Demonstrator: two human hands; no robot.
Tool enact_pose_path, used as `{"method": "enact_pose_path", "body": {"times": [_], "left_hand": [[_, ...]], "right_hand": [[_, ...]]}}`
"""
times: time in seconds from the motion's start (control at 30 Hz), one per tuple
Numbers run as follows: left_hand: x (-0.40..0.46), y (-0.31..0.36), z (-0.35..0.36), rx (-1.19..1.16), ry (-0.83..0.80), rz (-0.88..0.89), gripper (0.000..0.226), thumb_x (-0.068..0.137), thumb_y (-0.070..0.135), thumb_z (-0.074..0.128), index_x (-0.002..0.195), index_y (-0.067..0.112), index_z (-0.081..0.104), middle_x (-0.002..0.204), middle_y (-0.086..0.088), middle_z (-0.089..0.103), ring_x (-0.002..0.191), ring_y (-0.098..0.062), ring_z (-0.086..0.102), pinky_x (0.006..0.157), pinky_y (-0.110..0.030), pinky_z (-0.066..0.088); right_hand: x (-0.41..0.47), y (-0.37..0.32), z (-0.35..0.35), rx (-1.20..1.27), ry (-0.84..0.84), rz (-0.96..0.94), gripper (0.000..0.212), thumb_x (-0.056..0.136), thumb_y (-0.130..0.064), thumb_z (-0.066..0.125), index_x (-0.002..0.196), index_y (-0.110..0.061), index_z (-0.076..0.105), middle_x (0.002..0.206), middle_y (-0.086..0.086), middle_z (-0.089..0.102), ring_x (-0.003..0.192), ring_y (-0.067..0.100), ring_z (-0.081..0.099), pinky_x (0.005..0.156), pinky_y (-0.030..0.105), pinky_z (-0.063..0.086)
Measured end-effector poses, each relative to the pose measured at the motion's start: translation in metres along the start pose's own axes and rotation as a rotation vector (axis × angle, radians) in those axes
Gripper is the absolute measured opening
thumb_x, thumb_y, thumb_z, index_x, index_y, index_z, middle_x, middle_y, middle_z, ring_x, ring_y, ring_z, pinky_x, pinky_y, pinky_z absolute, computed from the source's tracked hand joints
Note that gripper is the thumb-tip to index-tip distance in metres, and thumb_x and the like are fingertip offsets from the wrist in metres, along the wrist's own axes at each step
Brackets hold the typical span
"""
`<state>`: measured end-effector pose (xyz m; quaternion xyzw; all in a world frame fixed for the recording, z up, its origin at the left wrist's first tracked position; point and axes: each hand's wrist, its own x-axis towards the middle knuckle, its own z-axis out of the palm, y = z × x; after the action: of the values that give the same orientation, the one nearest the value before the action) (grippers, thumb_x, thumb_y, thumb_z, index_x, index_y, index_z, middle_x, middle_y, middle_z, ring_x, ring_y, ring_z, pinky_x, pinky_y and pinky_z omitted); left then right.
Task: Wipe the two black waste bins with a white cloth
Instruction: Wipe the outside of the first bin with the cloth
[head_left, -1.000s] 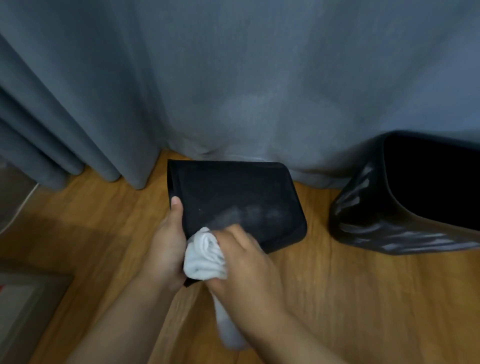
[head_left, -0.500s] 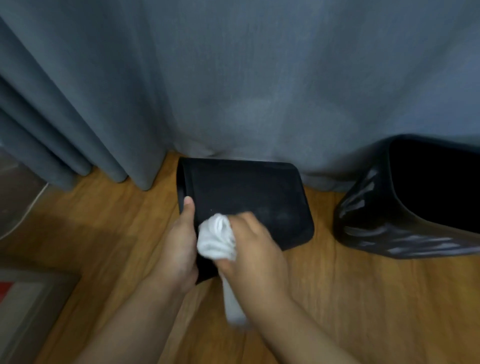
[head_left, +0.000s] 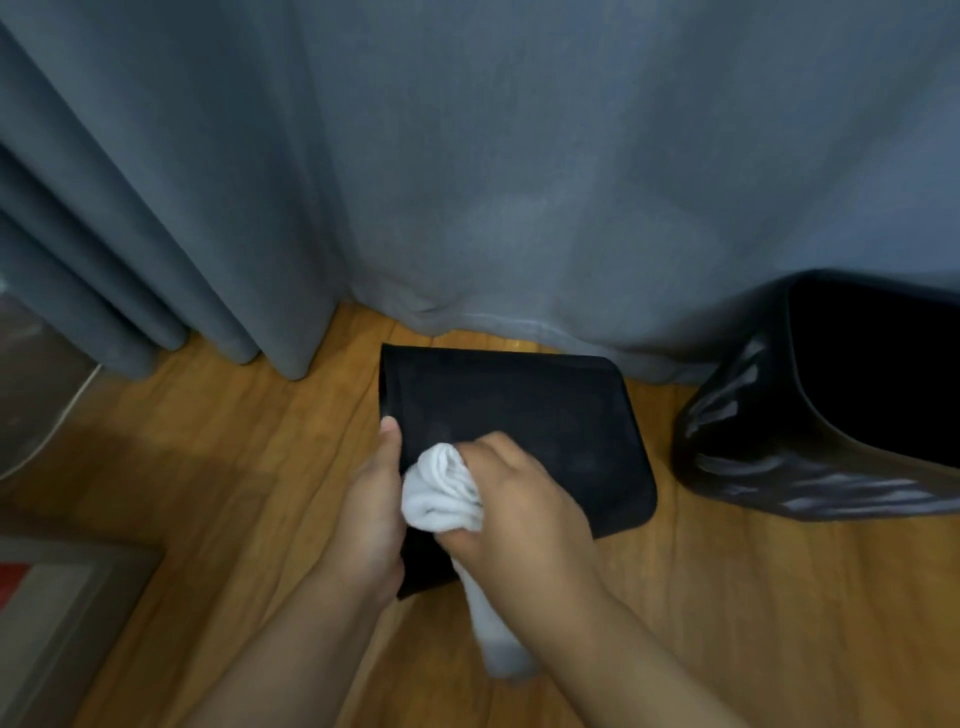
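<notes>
The left hand (head_left: 371, 512) grips the near edge of the matte black bin (head_left: 519, 431), thumb laid along its upper face, apparently to steady the bin against the rubbing. This bin lies on the wooden floor (head_left: 234, 467), its far end by the grey curtain (head_left: 519, 182). The right hand (head_left: 519, 512) clutches a bunched white cloth (head_left: 441, 488) and presses it onto that face (a loose tail hangs below the wrist). The glossy black bin (head_left: 831, 415) lies well to the right, tipped, mouth towards the camera, probably awaiting its turn.
</notes>
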<state>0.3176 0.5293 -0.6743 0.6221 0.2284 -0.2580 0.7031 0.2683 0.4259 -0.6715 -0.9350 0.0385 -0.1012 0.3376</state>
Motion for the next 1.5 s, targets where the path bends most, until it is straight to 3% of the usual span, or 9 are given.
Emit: {"method": "enact_pose_path", "body": {"times": [0.1,0.2,0.47,0.63,0.77,1.03,1.23,1.37,1.5], "left_hand": [[0.000,0.004,0.007,0.055,0.059,0.037,0.056,0.098,0.060,0.036,0.122,0.018,0.064,0.116,-0.005,0.071,0.108,-0.020,0.067,0.098,-0.040,0.051],[-0.003,0.008,0.012,0.081,0.063,0.069,0.051,0.098,0.059,0.034,0.122,0.024,0.063,0.118,-0.001,0.070,0.110,-0.020,0.065,0.099,-0.042,0.051],[0.001,0.007,0.013,0.116,0.173,0.109,0.044,0.101,0.051,0.033,0.094,0.018,0.062,0.082,0.006,0.062,0.076,-0.006,0.059,0.069,-0.020,0.046],[0.000,0.007,0.007,0.084,0.142,0.173,0.038,0.100,0.054,0.034,0.100,0.030,0.063,0.098,0.012,0.067,0.091,-0.004,0.063,0.073,-0.022,0.049],[0.003,0.008,0.010,0.100,0.102,0.188,0.038,0.101,0.052,0.032,0.103,0.031,0.064,0.102,0.012,0.068,0.092,-0.002,0.064,0.070,-0.018,0.049],[0.007,0.007,0.008,0.085,0.187,0.068,0.049,0.099,0.056,0.034,0.095,0.017,0.063,0.092,0.001,0.065,0.079,-0.007,0.058,0.079,-0.027,0.043],[0.006,0.011,0.004,0.089,0.150,0.168,0.052,0.100,0.055,0.034,0.131,0.022,0.060,0.124,0.004,0.067,0.114,-0.015,0.062,0.100,-0.034,0.048],[0.006,0.014,0.009,0.105,0.144,0.160,0.049,0.101,0.053,0.033,0.126,0.021,0.061,0.115,0.005,0.068,0.107,-0.012,0.064,0.085,-0.025,0.050],[0.007,0.020,0.013,0.078,0.157,0.107,0.051,0.101,0.054,0.036,0.101,0.013,0.066,0.097,-0.006,0.071,0.087,-0.014,0.066,0.079,-0.024,0.049]], "right_hand": [[0.022,0.027,-0.014,-0.103,-0.018,0.180,0.031,0.080,-0.033,0.059,0.111,-0.026,0.057,0.104,-0.008,0.049,0.092,0.014,0.053,0.069,0.029,0.044],[0.033,0.051,-0.030,-0.097,0.113,0.383,0.024,0.082,-0.027,0.063,0.103,-0.018,0.056,0.098,-0.004,0.048,0.090,0.020,0.055,0.063,0.027,0.034],[-0.008,0.004,-0.011,0.034,-0.058,0.056,0.033,0.078,-0.032,0.061,0.110,-0.030,0.054,0.106,-0.013,0.050,0.094,0.010,0.053,0.076,0.030,0.050],[0.003,0.090,-0.040,-0.055,0.092,0.392,0.017,0.080,-0.026,0.064,0.093,-0.027,0.053,0.088,-0.010,0.048,0.082,0.013,0.056,0.063,0.018,0.029],[0.004,0.096,-0.044,-0.067,0.111,0.479,0.016,0.081,-0.023,0.064,0.091,-0.020,0.051,0.083,-0.006,0.048,0.075,0.009,0.053,0.062,0.016,0.033],[-0.016,0.002,0.007,0.053,0.004,0.099,0.030,0.068,-0.041,0.047,0.097,-0.036,0.046,0.094,-0.015,0.050,0.082,0.007,0.054,0.063,0.023,0.049],[-0.022,0.103,-0.040,-0.016,0.108,0.471,0.021,0.080,-0.023,0.067,0.097,-0.026,0.053,0.094,-0.008,0.053,0.082,0.013,0.056,0.064,0.020,0.037],[-0.023,0.079,-0.027,0.056,0.167,0.460,0.030,0.076,-0.018,0.071,0.097,-0.027,0.052,0.092,-0.008,0.053,0.079,0.009,0.056,0.065,0.011,0.039],[-0.024,0.011,0.003,0.151,0.039,0.153,0.038,0.071,-0.033,0.061,0.107,-0.038,0.049,0.104,-0.016,0.050,0.093,0.005,0.051,0.075,0.022,0.045]]}}
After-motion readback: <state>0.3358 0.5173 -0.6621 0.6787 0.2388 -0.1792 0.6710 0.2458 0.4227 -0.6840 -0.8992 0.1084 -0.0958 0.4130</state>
